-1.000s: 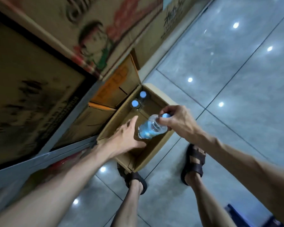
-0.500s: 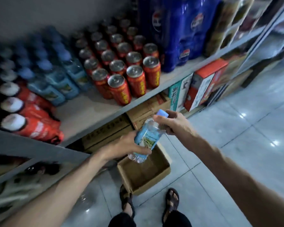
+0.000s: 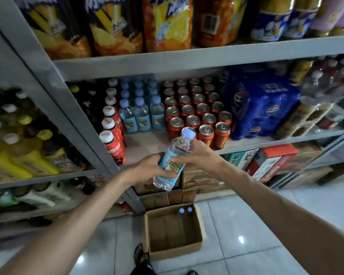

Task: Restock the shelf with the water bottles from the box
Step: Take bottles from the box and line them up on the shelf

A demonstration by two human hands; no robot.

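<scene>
With both hands clamped on the tilted bottle [image 3: 174,159] before the shelf [image 3: 147,144], left grip [image 3: 147,169] low, right grip [image 3: 195,155] near the neck, best stand it upright in the gap fronting the water row [image 3: 142,114], clear of the cans [image 3: 199,120].

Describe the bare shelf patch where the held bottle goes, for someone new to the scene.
Middle shelf, front edge. The bare patch lies ahead of the blue-capped water bottles, between red white-capped bottles and red cans. It is the only empty front spot there.
</scene>
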